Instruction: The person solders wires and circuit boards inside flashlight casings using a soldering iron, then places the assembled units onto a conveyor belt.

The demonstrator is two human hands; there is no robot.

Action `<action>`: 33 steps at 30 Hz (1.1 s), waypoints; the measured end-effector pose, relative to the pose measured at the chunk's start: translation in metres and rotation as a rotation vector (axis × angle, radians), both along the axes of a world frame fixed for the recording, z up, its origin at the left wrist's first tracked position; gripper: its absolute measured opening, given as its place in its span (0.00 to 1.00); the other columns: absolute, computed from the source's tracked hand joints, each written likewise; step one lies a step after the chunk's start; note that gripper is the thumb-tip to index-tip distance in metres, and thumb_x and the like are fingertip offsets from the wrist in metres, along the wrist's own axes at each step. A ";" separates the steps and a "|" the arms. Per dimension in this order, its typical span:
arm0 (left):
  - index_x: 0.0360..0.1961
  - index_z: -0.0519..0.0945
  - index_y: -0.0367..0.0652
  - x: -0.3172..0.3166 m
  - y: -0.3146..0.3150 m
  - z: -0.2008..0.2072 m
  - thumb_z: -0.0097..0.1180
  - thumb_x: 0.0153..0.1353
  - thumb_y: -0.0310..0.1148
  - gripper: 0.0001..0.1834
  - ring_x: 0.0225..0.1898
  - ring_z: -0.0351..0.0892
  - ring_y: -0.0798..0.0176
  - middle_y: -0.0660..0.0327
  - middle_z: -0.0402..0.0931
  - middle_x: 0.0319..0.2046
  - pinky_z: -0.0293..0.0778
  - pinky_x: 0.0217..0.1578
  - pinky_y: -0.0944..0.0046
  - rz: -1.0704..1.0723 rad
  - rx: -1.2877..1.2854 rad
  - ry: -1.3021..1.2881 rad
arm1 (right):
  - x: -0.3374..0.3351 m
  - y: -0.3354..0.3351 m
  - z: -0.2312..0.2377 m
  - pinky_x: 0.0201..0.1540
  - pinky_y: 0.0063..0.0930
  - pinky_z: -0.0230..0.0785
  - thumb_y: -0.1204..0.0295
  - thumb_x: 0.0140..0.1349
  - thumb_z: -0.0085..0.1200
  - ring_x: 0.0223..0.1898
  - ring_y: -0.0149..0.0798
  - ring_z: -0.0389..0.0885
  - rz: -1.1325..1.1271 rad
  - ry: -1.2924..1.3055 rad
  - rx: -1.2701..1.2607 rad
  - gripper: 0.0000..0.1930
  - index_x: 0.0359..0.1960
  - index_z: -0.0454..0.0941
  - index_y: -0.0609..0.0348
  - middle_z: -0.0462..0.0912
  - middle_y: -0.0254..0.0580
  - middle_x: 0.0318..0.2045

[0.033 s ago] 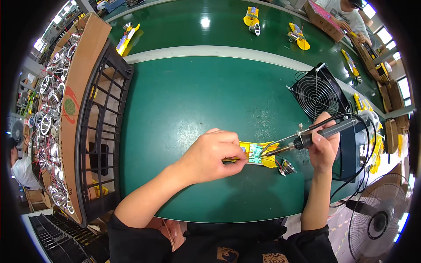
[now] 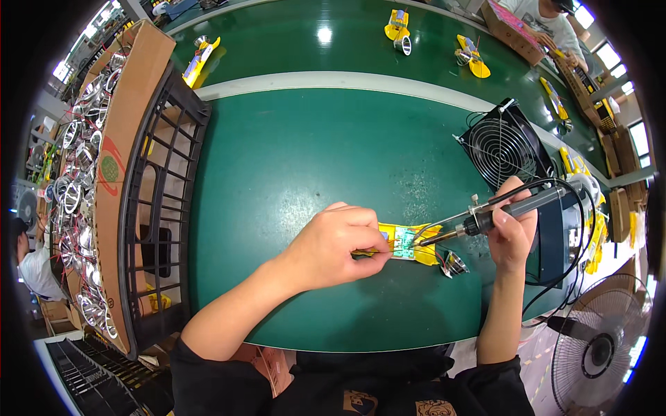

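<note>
My right hand [image 2: 512, 229] is wrapped round a soldering iron [image 2: 479, 224]; its tip meets the green circuit board [image 2: 404, 243]. A thin metal guide tube runs alongside the iron to the same spot. The board lies in a yellow plastic housing [image 2: 425, 254] on the green worktop. My left hand [image 2: 343, 246] is closed in a pinch at the board's left edge, by thin wires. Its fingertips seem to hold one of these wires, partly hidden. A small silver reflector lamp cup [image 2: 454, 264] sits at the housing's right end, joined by wires.
Left stands a carton of silver reflectors [image 2: 83, 166] beside a black plastic crate [image 2: 163, 187]. A black fan [image 2: 504, 149] stands at back right, cables [image 2: 579, 243] looping below it. Yellow housings [image 2: 397, 28] lie on the far green belt [image 2: 277, 41]. Co-workers sit at both sides.
</note>
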State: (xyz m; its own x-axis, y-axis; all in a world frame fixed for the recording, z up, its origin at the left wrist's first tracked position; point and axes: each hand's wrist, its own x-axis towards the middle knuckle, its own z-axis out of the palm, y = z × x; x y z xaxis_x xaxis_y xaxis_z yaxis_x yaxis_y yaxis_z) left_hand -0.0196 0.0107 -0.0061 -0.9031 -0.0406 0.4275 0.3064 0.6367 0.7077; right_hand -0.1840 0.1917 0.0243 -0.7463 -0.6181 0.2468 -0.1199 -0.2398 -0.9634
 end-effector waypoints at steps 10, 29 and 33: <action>0.19 0.78 0.43 -0.002 -0.002 0.010 0.60 0.39 0.26 0.03 0.18 0.69 0.66 0.66 0.68 0.15 0.64 0.24 0.67 -0.034 -0.004 -0.141 | 0.004 0.001 0.001 0.13 0.14 0.48 0.74 0.42 0.50 0.13 0.21 0.58 0.051 0.010 0.042 0.08 0.22 0.65 0.62 0.65 0.34 0.20; 0.21 0.78 0.40 -0.005 -0.004 0.013 0.58 0.41 0.25 0.03 0.19 0.69 0.66 0.62 0.69 0.16 0.65 0.18 0.68 -0.063 0.037 -0.224 | 0.003 0.001 0.000 0.14 0.13 0.47 0.74 0.42 0.50 0.12 0.20 0.58 0.084 0.015 0.079 0.08 0.22 0.65 0.64 0.64 0.33 0.19; 0.20 0.78 0.40 -0.006 -0.003 0.018 0.58 0.41 0.25 0.03 0.19 0.69 0.65 0.61 0.69 0.16 0.65 0.19 0.67 -0.062 0.057 -0.308 | 0.001 0.003 0.002 0.14 0.13 0.47 0.74 0.42 0.50 0.12 0.20 0.57 0.092 0.015 0.107 0.08 0.22 0.65 0.64 0.64 0.33 0.20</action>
